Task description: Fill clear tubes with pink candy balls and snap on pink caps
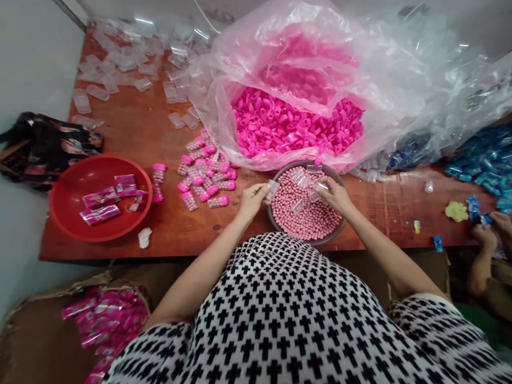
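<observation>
While both hands are at the gray bowl (313, 242), the work in hand looks like putting pink balls (307, 219) into little tubes. The bowl sits at the near edge of the brown table (146, 129), right in front of the person, and it is full of balls. The left hand (251, 199) pinches a small clear tube (272, 189) between thumb and fingertips, just over the bowl's left rim. The right hand (336, 195) is over the right side of the bowl with its fingers curled close together. More empty tubes (301, 180) lie on the balls beside it, but I cannot tell if it grips one.

I think this step is the filling, not the closing. The tube is tiny, so filling it calls for a steady pinch and its open end turned toward the balls.

Behind the bowl, a big plastic bag (295, 125) holds pink caps. A pile of filled tubes (204, 175) lies to the left, near a red bowl (58, 188). Far right, another person's hands (489, 231) work with blue pieces (490, 158).
</observation>
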The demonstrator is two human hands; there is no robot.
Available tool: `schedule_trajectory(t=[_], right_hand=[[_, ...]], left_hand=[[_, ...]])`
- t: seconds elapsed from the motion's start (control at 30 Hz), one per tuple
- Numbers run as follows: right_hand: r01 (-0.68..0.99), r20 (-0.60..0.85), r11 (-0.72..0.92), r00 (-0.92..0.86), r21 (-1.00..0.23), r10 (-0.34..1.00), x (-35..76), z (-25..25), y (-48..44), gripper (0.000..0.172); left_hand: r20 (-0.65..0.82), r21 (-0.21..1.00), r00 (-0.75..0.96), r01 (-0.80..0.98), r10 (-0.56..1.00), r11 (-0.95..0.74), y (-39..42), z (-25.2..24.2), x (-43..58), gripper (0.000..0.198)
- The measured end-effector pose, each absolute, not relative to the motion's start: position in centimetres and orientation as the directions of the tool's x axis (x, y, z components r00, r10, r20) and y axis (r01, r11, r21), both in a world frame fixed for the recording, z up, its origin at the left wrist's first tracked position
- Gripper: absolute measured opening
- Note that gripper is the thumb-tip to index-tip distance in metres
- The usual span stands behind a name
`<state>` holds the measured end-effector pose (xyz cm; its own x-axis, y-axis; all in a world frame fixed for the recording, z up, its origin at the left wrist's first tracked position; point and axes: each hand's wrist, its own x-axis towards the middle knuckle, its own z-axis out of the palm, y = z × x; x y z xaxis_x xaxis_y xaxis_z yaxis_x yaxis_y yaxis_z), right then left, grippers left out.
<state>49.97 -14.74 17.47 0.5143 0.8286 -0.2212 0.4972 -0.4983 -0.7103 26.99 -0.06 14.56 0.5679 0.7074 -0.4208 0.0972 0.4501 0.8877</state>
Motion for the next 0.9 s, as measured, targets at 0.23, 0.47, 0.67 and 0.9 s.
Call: schedule_trajectory(t=[0.23,0.47,0.67,0.9], right_hand=[[0.668,-0.027,-0.081,0.09,-0.74,0.996,46.2,19.4,-13.6,0.053],[0.616,-0.189,-0.169,0.033,-0.77,0.982,44.6,17.4,-14.1,0.032],[0.837,-0.391,-0.14,-0.093,-0.529,0.916,44.1,16.2,-17.2,0.027],[0.972,-0.616,-0.045,-0.109,-0.23,0.78,42.7,17.1,-18.2,0.026]], left_hand=[[-0.299,0.948,0.75,0.162,0.59,0.275,-1.9,15.9,29.4,0.036],[-0.16,0.917,0.482,0.395,0.862,-0.051,0.2,13.3,27.3,0.022],[-0.531,0.831,0.472,0.45,0.703,0.325,0.8,11.9,27.5,0.016],[-0.715,0.502,0.591,0.064,0.373,0.862,0.0,10.8,27.8,0.024]])
